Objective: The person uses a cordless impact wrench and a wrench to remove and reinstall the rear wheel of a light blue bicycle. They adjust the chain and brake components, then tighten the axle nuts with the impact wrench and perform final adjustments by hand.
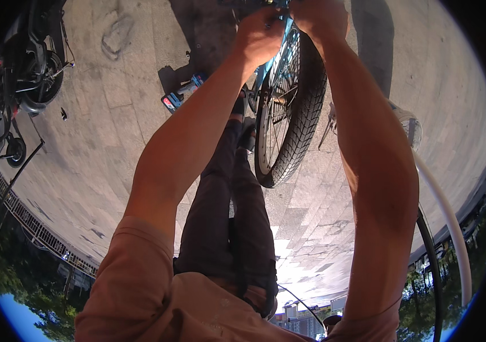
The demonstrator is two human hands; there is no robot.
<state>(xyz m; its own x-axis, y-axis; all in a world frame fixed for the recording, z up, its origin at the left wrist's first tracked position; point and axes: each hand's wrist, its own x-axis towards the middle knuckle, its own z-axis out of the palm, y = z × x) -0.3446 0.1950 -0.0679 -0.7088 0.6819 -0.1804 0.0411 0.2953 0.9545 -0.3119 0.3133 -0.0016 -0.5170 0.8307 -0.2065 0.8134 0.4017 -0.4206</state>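
Both my arms reach up to a bicycle at the top of the head view. My left hand has its fingers curled at the bike's blue frame; what they grip is hidden. My right hand is closed at the top edge, right of the blue frame and above the rear tyre, its grip hidden too. The spoked wheel with its sprocket hangs below my hands. On the paving left of the bike lies a blue-and-grey power tool, partly behind my left forearm.
Parked scooters stand at the far left near a railing. My legs and feet are under the bike. A pale curved hose or pole and a black cable run at the right, beside a light round object partly behind my right arm.
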